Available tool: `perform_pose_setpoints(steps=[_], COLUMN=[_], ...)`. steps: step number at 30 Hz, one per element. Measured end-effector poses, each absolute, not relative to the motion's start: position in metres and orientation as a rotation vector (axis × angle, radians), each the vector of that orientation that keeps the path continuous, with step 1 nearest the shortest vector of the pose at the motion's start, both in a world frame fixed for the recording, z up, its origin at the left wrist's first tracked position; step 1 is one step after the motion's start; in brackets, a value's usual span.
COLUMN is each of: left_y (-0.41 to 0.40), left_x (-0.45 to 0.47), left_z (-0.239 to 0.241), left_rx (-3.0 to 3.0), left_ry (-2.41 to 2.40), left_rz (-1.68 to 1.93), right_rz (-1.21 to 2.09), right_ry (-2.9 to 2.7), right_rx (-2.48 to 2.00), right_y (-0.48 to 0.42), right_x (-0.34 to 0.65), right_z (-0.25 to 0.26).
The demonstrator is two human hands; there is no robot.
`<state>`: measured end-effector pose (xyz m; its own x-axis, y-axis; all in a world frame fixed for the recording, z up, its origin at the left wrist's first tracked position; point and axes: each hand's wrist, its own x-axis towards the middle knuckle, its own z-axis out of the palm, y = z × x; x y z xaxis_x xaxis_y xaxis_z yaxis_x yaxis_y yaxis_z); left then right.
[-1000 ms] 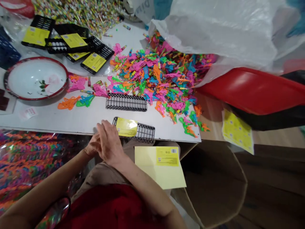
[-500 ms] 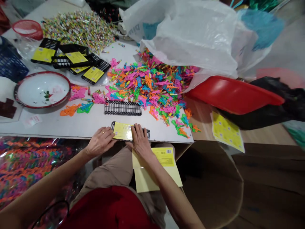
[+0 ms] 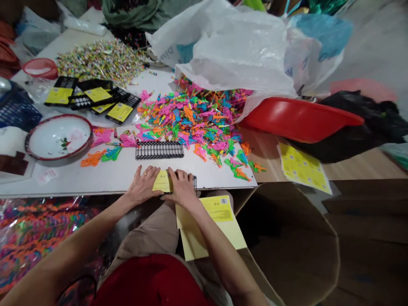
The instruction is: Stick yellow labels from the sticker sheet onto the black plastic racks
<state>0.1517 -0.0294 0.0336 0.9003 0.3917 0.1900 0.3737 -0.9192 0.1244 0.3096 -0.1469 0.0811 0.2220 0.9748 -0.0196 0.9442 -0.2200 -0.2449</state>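
Note:
My left hand (image 3: 143,185) and my right hand (image 3: 180,190) lie flat side by side on a black grid tray (image 3: 193,182) at the table's near edge, pressing its yellow label (image 3: 162,182), which shows between them. Fingers of both hands are stretched out. A second, bare black grid tray (image 3: 160,150) lies just beyond them. A yellow sticker sheet (image 3: 219,221) rests on my lap under my right forearm.
A heap of small coloured plastic toys (image 3: 194,119) spills from a white plastic bag (image 3: 236,46). Labelled black trays (image 3: 92,100), a white bowl (image 3: 59,136), a candy pile (image 3: 102,61), a red tub (image 3: 299,119) and another yellow sheet (image 3: 302,168) surround it. A cardboard box (image 3: 293,238) stands lower right.
My hands were together left of the labelled tray, then moved onto it. Now both press closer together over the label, covering most of it.

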Motion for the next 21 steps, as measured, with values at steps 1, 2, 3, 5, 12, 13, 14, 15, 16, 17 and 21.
perform_pose_setpoints(steps=[1, 2, 3, 5, 12, 13, 14, 15, 16, 17, 21], left_y=[-0.030, -0.030, -0.029, -0.029, -0.039, -0.033, -0.022, -0.007, 0.010, 0.027, 0.071], left_x=[0.152, 0.152, 0.154, 0.157, 0.157, 0.152, 0.144, 0.134, 0.124, 0.115, 0.122], left_z=[0.034, 0.035, 0.036, 0.037, 0.035, 0.037, 0.043, 0.052, 0.067, 0.086, 0.186], left_rx=[2.984, 2.987, 2.990, 2.992, 2.975, 2.987, 2.998, 3.002, 2.991, 2.947, 2.781], left_ry=[0.618, 0.625, 0.622, 0.600, 0.628, 0.620, 0.613, 0.631, 0.680, 0.828, 1.353], left_rz=[0.328, 0.325, 0.316, 0.290, 0.324, 0.381, 0.465, 0.564, 0.680, 0.823, 1.163], right_rz=[0.243, 0.219, 0.186, 0.129, 0.011, -0.015, -0.054, -0.106, -0.161, -0.212, -0.269], right_ry=[-1.846, -1.872, -1.907, -1.977, -2.046, -2.024, -1.983, -1.928, -1.869, -1.809, -1.504], right_rx=[-2.320, -2.309, -2.275, -2.166, -2.171, -2.221, -2.272, -2.318, -2.352, -2.378, -2.499], right_y=[-0.141, -0.136, -0.131, -0.127, -0.159, -0.171, -0.183, -0.197, -0.212, -0.228, -0.285], right_x=[0.306, 0.302, 0.299, 0.296, 0.326, 0.337, 0.348, 0.361, 0.374, 0.385, 0.410], right_z=[0.083, 0.084, 0.084, 0.079, 0.069, 0.071, 0.075, 0.080, 0.087, 0.095, 0.128])
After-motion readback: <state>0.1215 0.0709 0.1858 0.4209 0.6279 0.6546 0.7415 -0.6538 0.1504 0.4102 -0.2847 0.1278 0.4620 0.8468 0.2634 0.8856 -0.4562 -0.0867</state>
